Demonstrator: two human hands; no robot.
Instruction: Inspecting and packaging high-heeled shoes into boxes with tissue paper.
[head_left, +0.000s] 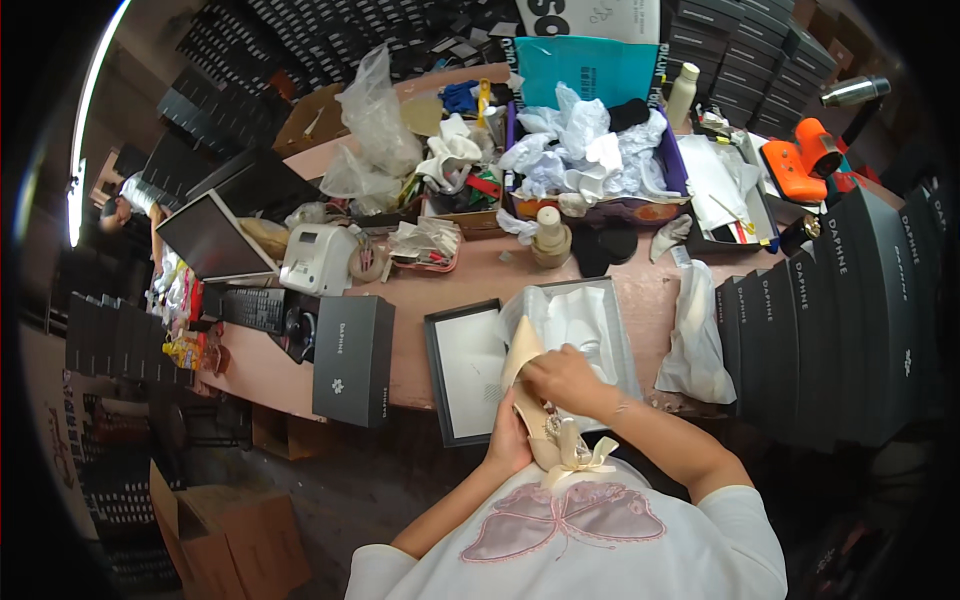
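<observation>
A cream pointed-toe shoe (522,346) is held upright close to my chest, toe pointing away from me. My left hand (508,440) is wrapped round its side near the heel. My right hand (568,380) has its fingers bent together at the shoe's opening behind the toe; whatever they pinch is hidden. A beaded strap and a pale ribbon bow (580,455) hang at the heel end. Beyond the shoe lies an open grey shoe box (440,398) on the table, with white tissue paper (580,318) in its right part.
A closed dark shoe box (352,360) stands left, near a monitor (215,240) and a white label printer (318,258). Stacked shoe boxes (850,310) line the right. At the back are a bin of crumpled paper (590,150), a cream bottle (551,238) and an orange tape dispenser (800,165).
</observation>
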